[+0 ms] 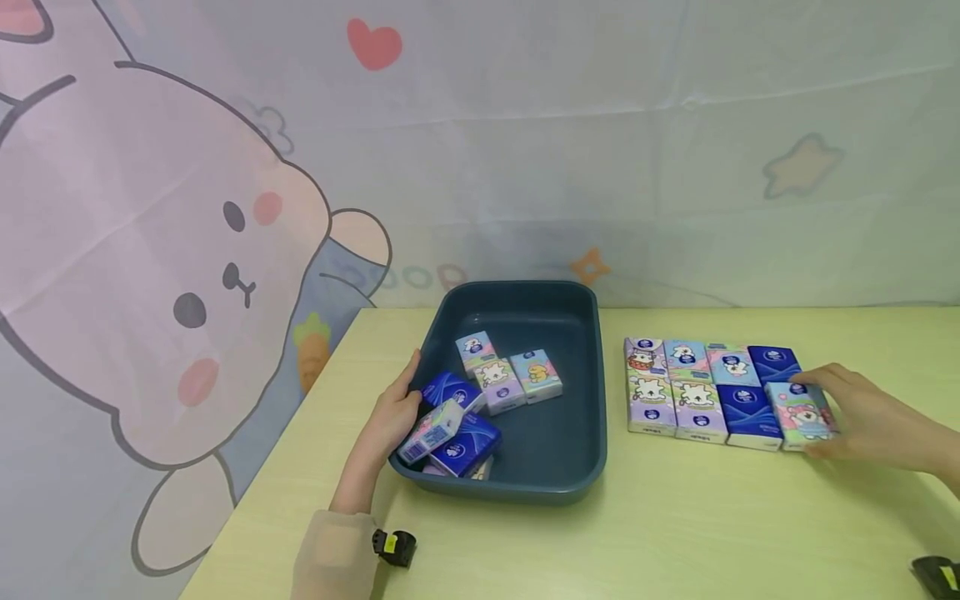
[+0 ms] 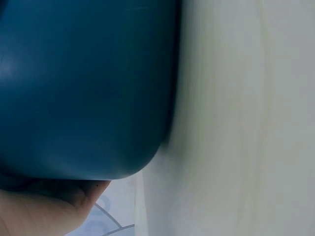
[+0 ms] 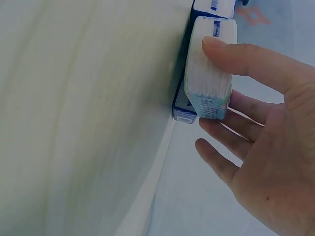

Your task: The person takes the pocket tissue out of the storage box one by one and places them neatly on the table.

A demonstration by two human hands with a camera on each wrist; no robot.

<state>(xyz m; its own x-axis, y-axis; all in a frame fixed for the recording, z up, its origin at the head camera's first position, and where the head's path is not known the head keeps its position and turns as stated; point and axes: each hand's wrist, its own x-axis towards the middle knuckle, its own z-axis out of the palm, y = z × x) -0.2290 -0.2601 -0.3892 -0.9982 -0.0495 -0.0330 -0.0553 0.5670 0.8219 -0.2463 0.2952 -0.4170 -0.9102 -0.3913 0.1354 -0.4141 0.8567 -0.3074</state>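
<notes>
My right hand (image 1: 851, 412) pinches a tissue pack (image 1: 802, 414) with a pink cartoon bear on it, thumb on one side and fingers on the other. In the right wrist view this tissue pack (image 3: 209, 69) stands against the blue one beside it. It is at the right end of two rows of tissue packs (image 1: 690, 408), some blue, some cartoon-printed. My left hand (image 1: 393, 417) holds the left rim of a dark teal plastic bin (image 1: 555, 450). Only part of that hand (image 2: 49, 209) shows beside the bin wall in the left wrist view.
Inside the bin lie several loose tissue packs, with a tilted cartoon pack (image 1: 431, 433) on top of a blue pack (image 1: 467, 446). The bin stands on a pale yellow table (image 1: 675, 533). Behind it hangs a printed cloth (image 1: 525, 167).
</notes>
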